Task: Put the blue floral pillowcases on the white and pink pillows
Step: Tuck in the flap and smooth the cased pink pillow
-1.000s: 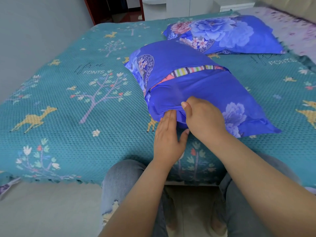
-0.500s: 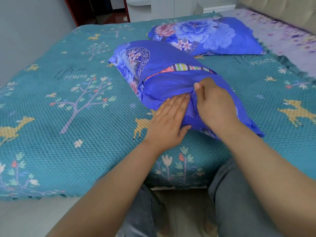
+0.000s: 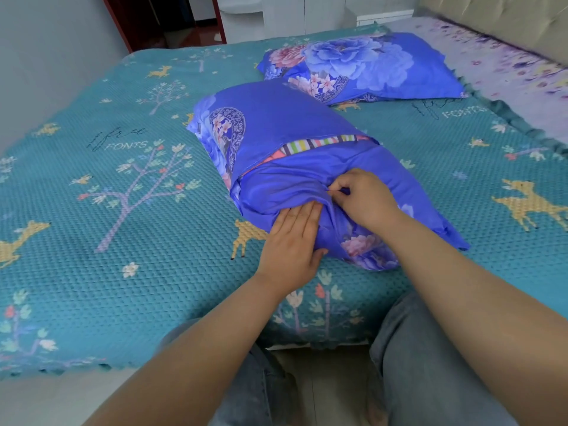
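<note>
While the near pillow (image 3: 276, 127) is lying across the teal bedspread (image 3: 92, 210), its blue floral pillowcase (image 3: 307, 179) is being worked at the open side by both hands. A striped band of the pillow's own cover (image 3: 322, 141) is being left exposed in the gap between the two flaps of blue fabric. The lower flap is being pressed down by the left hand (image 3: 292, 241), which is being held flat with fingers straight and together, fingertips lying against a bunched fold. A pinch of that same fold is being held by the right hand (image 3: 362, 198), thumb and fingers curled tight on the cloth just above the left fingertips; the two hands are nearly touching. A pink flower print on the case is being shown just beside the right wrist.

A second pillow (image 3: 362, 66), already fully covered in a matching blue floral case, is being kept farther back on the bed, close behind the near one. A pale lilac floral sheet (image 3: 507, 72) is being shown along the right edge, with a padded headboard (image 3: 507, 20) behind it. Jeans-clad knees (image 3: 430, 364) are being seen at the bed's near edge.
</note>
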### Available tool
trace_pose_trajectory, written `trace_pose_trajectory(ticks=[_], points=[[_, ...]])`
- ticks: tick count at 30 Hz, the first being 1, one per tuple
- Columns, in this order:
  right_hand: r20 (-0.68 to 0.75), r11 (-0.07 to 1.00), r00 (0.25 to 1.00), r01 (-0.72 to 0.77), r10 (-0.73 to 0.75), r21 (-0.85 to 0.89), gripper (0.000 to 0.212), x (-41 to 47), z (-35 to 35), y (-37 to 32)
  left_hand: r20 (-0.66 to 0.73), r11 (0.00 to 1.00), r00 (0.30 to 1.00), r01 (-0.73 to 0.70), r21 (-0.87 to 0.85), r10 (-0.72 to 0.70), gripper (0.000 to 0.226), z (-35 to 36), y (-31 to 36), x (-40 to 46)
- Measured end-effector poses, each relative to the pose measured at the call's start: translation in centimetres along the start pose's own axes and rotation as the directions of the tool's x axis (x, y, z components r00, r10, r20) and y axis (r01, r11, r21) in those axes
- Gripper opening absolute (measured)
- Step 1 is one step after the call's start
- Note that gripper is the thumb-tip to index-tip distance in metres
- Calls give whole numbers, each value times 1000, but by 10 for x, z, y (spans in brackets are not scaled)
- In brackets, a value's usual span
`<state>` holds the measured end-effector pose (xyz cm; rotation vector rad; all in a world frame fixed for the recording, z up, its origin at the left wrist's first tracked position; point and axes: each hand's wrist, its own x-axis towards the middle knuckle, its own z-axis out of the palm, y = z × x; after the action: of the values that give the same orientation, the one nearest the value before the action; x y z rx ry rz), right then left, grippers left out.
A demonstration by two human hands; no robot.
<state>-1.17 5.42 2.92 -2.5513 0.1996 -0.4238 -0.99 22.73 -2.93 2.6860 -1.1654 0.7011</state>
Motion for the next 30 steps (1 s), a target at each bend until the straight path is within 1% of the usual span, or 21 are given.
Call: trace_pose_trajectory(ticks=[1,3,4,6,8,9,12,14,17,20,22,24,26,28,30], points=[[-43,1000,999,13,-13,-1,12,1,-1,-3,-11,1000,1000,4,-4,-4,75,1,0,-2],[-178,1000,984,14,-12,11,13,4,-5,-10,-25,1000,1000,2,-4,-2,72,0,-1,-2],[-244,999,970,11,1,51,14,7,-7,-12,-30,1000,1000,-7,-6,7,70,1,-1,-2],[-314,980,946,-19,81,198,13,10,-7,-13,-41,999,999,-30,-23,29,67,3,0,-3],[-333,949,931,-37,147,314,13,7,-2,-13,-57,999,998,-41,-16,40,69,6,0,-5],[-342,947,929,-29,144,319,13,3,2,-14,-67,999,997,-49,-4,48,73,6,0,-5],[-355,955,934,60,49,290,16,-12,7,-18,-138,995,986,-92,40,96,79,1,-6,10],[-368,938,929,84,49,337,17,-15,5,-17,-164,992,979,-116,47,122,80,-3,-6,25],[-355,893,927,56,120,447,18,-13,3,-8,-101,993,988,-114,45,118,95,-4,2,47],[-346,862,920,19,184,507,14,-7,1,5,-21,994,996,-89,-63,88,109,-10,8,66],[-377,851,895,-4,237,525,16,-1,-1,9,-16,992,996,-84,-96,83,106,-11,10,69],[-435,830,852,2,290,558,20,7,-4,13,-34,994,995,-99,-48,97,88,-3,16,60],[-449,836,855,34,260,548,15,9,-1,9,-29,994,994,-106,-24,105,70,8,18,46],[-412,837,883,42,224,545,14,10,5,5,-18,992,992,-122,8,123,68,14,11,46],[-380,836,903,45,200,547,24,9,8,3,26,987,988,-154,52,153,76,6,7,56]])
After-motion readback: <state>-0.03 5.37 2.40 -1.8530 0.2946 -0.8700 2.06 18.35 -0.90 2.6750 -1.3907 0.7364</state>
